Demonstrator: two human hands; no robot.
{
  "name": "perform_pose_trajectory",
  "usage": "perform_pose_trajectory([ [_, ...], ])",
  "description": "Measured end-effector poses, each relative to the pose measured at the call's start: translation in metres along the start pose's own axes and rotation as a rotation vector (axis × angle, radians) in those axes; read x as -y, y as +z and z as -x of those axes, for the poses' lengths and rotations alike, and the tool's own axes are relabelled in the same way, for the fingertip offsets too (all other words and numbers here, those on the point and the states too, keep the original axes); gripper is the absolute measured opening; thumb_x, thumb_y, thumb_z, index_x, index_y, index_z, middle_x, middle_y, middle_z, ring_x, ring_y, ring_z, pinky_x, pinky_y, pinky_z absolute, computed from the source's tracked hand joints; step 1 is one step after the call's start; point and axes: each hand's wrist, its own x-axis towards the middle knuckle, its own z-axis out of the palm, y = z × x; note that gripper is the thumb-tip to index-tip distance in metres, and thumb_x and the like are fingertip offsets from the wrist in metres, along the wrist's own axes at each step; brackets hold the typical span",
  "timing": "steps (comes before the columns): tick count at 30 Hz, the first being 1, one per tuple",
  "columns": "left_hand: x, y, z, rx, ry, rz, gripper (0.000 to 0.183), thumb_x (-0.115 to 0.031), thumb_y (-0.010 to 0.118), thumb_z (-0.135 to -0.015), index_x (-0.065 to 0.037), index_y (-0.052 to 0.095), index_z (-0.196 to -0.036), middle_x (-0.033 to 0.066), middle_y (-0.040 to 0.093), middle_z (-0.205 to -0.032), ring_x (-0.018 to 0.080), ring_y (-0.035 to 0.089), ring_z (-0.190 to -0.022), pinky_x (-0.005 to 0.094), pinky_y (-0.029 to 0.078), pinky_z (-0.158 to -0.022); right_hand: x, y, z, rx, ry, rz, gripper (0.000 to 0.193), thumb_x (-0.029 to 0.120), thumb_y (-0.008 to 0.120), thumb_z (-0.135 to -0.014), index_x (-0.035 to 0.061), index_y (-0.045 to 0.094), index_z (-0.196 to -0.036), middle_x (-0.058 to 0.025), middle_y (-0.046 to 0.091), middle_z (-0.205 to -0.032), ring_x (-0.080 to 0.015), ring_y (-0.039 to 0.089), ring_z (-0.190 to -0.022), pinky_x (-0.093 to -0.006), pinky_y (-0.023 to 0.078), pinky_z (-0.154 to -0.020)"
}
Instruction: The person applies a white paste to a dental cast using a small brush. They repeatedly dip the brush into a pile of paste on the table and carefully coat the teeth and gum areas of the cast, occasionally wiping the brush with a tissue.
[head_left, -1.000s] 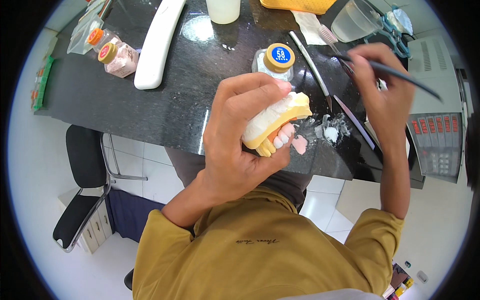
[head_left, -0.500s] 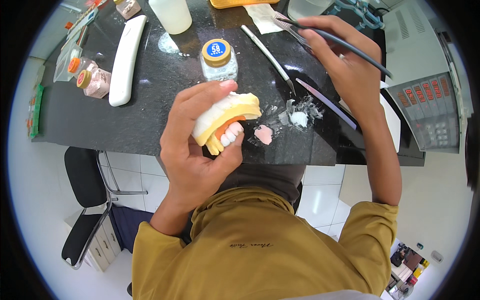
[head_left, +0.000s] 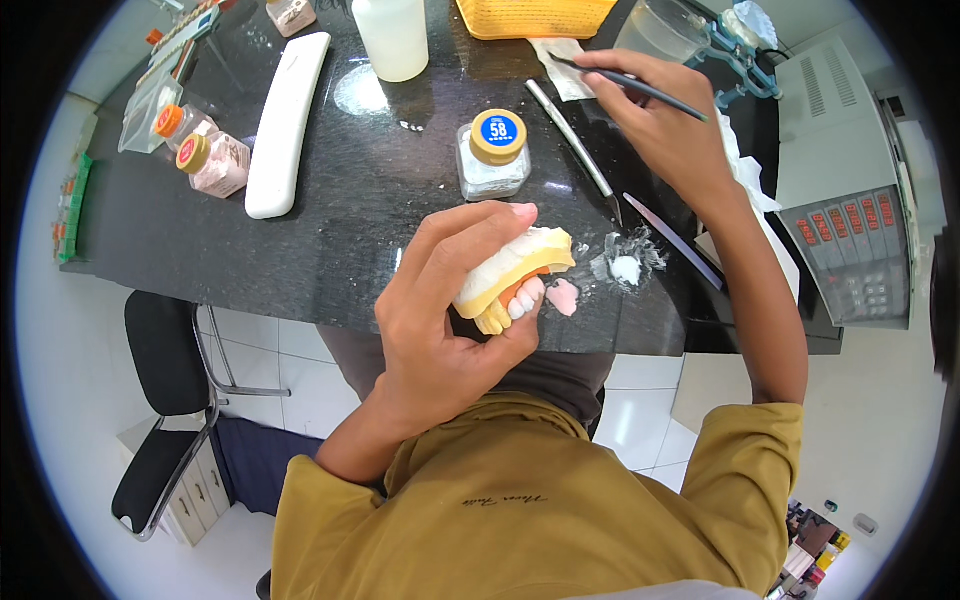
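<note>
My left hand (head_left: 430, 295) grips a dental model (head_left: 515, 268) with a white and yellow base, an orange band and a few white and pinkish teeth facing right. My right hand (head_left: 665, 135) pinches a slim dark brush (head_left: 650, 90). The brush's thin tip is over a folded white tissue (head_left: 568, 82) at the back; I cannot tell whether it touches. Near the model lie a pink patch of material (head_left: 563, 297) and a white mound (head_left: 626, 270) with smears round it. A gold-lidded jar of white powder (head_left: 492, 170) stands just beyond my left hand.
A metal knife-like tool (head_left: 575, 140) and a pale purple blade-shaped tool (head_left: 672, 238) lie between my hands. Leftward are a long white case (head_left: 287, 130) and pink-powder jars (head_left: 215, 168). At the back stand a white bottle (head_left: 392, 40) and yellow basket (head_left: 535, 20); a control unit (head_left: 848, 250) is right.
The whole view has shifted, so the table things appear lower and further right. Relative to the table, the brush in my right hand has moved left over the tissue. My left hand still holds the model.
</note>
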Motion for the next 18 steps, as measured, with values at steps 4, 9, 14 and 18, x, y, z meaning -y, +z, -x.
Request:
perform_pose_trajectory([
  [4,0.007,0.001,-0.001,-0.027,0.022,0.006,0.051,0.008,0.058,-0.069,0.004,0.054,-0.119,0.0171,0.056,-0.116,0.0225,0.058,-0.105,0.0316,0.047,-0.091,0.027,-0.026,0.021,-0.038,0.243,-0.335,0.016,0.01,0.06,-0.089,0.0029,0.067,-0.101,-0.0003,0.066,-0.086,-0.0035,0.052,-0.063,-0.0177,0.041,-0.056],
  [9,0.012,0.003,0.003,-0.01,0.064,0.017,0.051,0.006,0.061,-0.071,0.005,0.051,-0.121,0.0179,0.053,-0.118,0.0258,0.058,-0.109,0.033,0.05,-0.091,0.055,-0.056,0.088,-0.183,0.452,-0.777,0.015,0.009,0.061,-0.086,-0.0018,0.068,-0.095,-0.0086,0.065,-0.078,-0.0096,0.061,-0.067,-0.02,0.048,-0.057],
  [14,0.008,0.007,-0.001,0.029,0.115,-0.111,0.048,-0.001,0.064,-0.076,0.005,0.05,-0.122,0.0197,0.056,-0.116,0.0274,0.059,-0.108,0.0338,0.05,-0.09,0.07,-0.048,0.147,-0.068,0.514,-0.771,0.017,0.003,0.06,-0.085,-0.007,0.065,-0.098,-0.0127,0.061,-0.085,-0.0098,0.058,-0.064,-0.0171,0.047,-0.053],
  [18,0.007,0.009,0.001,0.01,0.082,-0.177,0.047,-0.005,0.063,-0.08,0.006,0.049,-0.123,0.0225,0.057,-0.116,0.0288,0.06,-0.107,0.0353,0.049,-0.091,0.066,-0.051,0.163,-0.289,0.577,-0.693,0.012,0.002,0.061,-0.084,-0.0056,0.065,-0.092,-0.0107,0.059,-0.082,-0.0087,0.058,-0.064,-0.0171,0.047,-0.051],
])
